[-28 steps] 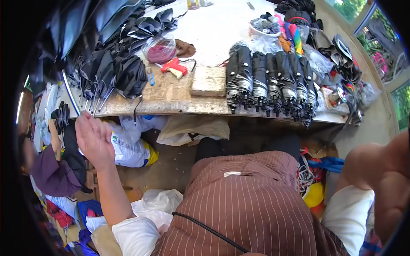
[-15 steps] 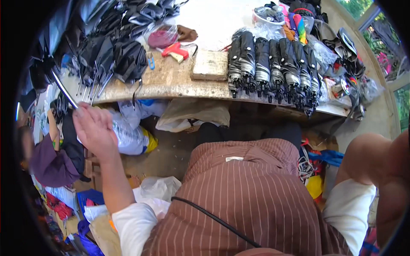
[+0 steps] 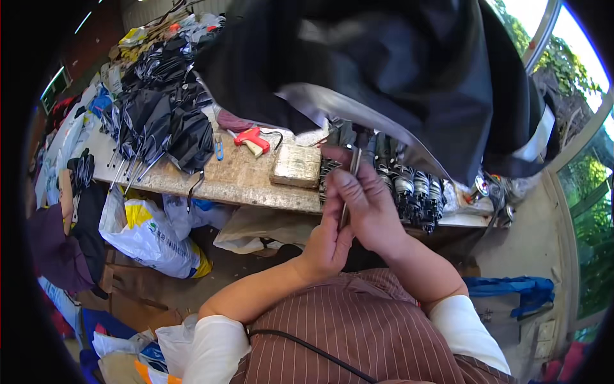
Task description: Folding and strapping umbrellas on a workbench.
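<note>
A black umbrella (image 3: 390, 70) with a silvery underside spreads loosely across the top of the view, its canopy slack and partly smeared by motion. Its thin metal shaft (image 3: 352, 173) comes down in front of my chest. My left hand (image 3: 328, 237) is wrapped round the lower part of the shaft. Just above and to the right, my right hand (image 3: 377, 208) grips the same shaft, thumb laid along it. The fingers of both hands meet there. The shaft's lower end is hidden in my hands.
Folded umbrellas (image 3: 419, 185) lie in a row behind my hands, partly covered. A worn block (image 3: 297, 164), a red tagging gun (image 3: 251, 139) and blue snips (image 3: 219, 148) rest on the bench (image 3: 236, 185). Black umbrellas (image 3: 150, 121) pile up at left; a plastic sack (image 3: 150, 237) stands below.
My left hand has brought the umbrella from the far left to the middle. My right hand has come in from the right edge onto the shaft. The canopy now covers the upper view.
</note>
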